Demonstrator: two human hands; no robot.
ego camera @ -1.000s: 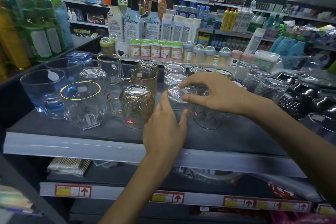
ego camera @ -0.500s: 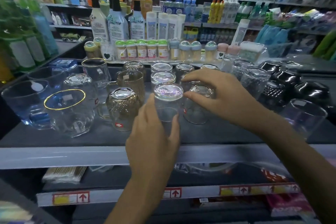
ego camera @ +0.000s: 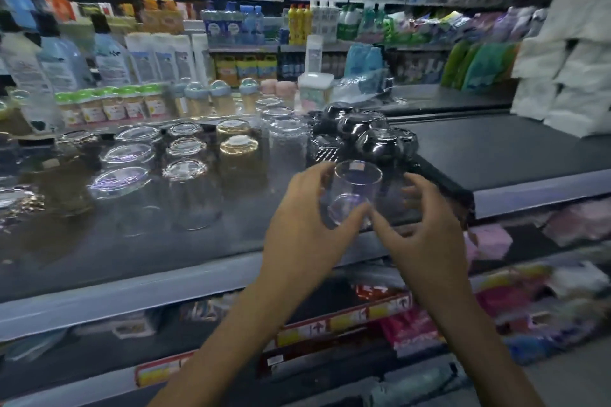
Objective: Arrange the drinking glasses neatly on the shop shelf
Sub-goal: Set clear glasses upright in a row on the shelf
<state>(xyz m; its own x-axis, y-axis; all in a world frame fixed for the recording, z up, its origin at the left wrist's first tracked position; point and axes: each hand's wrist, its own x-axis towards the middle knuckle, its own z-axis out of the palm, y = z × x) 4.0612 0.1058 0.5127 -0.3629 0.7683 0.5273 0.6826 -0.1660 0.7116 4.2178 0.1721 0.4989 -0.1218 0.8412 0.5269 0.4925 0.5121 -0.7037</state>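
- Upturned clear glasses [ego camera: 186,172] stand in rows on the left part of the dark grey shelf [ego camera: 158,248]. Two upturned amber glasses [ego camera: 238,146] stand to their right.
- A cluster of smoky black glasses [ego camera: 375,139] sits just behind the hands, close to the working spot.
- I see white wrapped packs [ego camera: 575,56] stacked far right, and red-and-yellow price labels [ego camera: 347,320] on the lower shelf edge.
- The view is motion-blurred, so fine detail is soft.
- The clear upright glass tumbler [ego camera: 355,195] is mouth up, near the shelf's front edge, right of the rows and in front of the black cluster.
- It has thin plain walls, a faint violet sheen at the base and a small pale sticker near the rim.
- My left hand [ego camera: 307,218] wraps it, thumb in front, fingers behind.
- My right hand [ego camera: 426,228] is curled beside it, thumb at the base. I cannot tell if it grips.
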